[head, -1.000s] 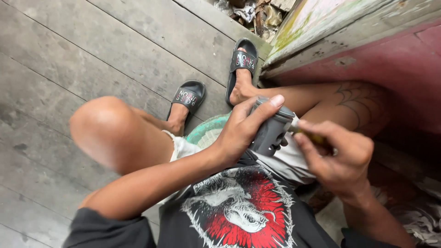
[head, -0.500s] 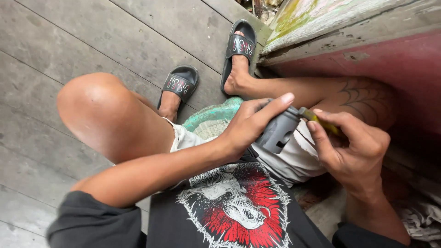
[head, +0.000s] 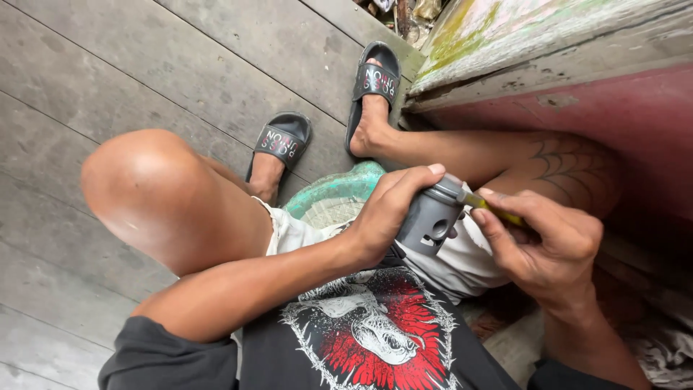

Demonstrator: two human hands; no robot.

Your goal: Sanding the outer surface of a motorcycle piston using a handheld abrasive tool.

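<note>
1. Since the earlier frame, the left hand (head: 386,217) has slid higher over the grey metal part (head: 431,217), thumb now on its top edge.
2. It grips that part, held above the lap.
3. Right hand (head: 545,242) pinches a yellow-handled tool (head: 491,209), tip touching the part's top.
4. Below lie a green ring (head: 336,195), black sandals (head: 283,139) and plank floor (head: 108,72); a red wall (head: 613,108) stands close on the right.

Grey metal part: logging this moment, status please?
Left hand grips grey metal part. Right hand presses yellow-handled tool against its top. Nothing blocking.
</note>
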